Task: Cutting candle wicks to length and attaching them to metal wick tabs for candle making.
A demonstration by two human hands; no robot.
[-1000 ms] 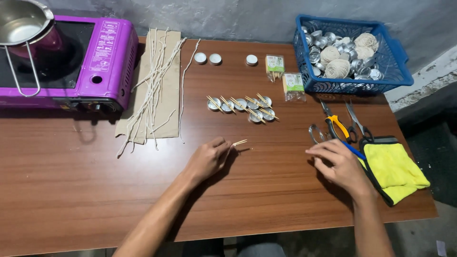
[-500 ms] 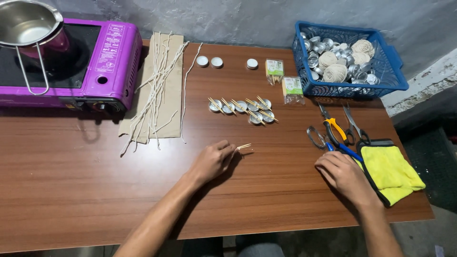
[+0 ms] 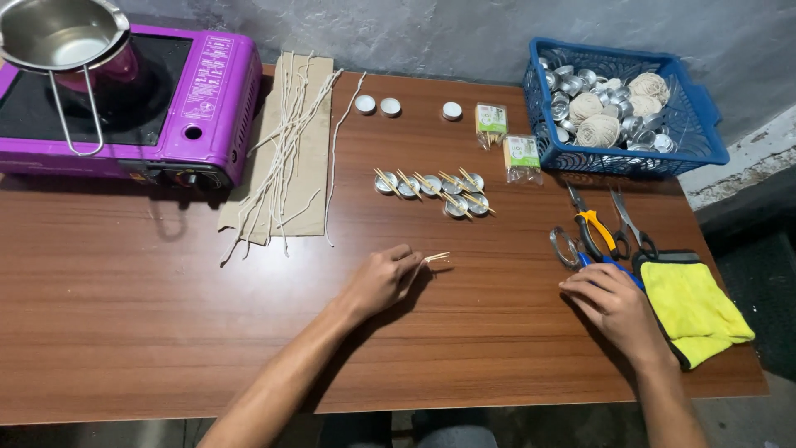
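— What's the left hand (image 3: 380, 280) pinching?
— Thin wooden sticks (image 3: 437, 258), jutting past its fingers, low over the surface (image 3: 124, 315). Light, brittle; grip mid-length.
— The right hand (image 3: 613, 300)?
— Fingers curled loosely beside blue-handled scissors (image 3: 580, 253).

I work in a makeshift craft workshop. My wooden table (image 3: 124, 332) stands against a rough grey concrete wall (image 3: 431, 33). It carries a purple portable stove (image 3: 207, 116), cut wicks (image 3: 282, 149), metal cups (image 3: 431, 187) and scissors (image 3: 597, 232).

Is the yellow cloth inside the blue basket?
No, the yellow cloth lies on the table beside the right hand, while the blue basket holds small metal cups and balls of string.
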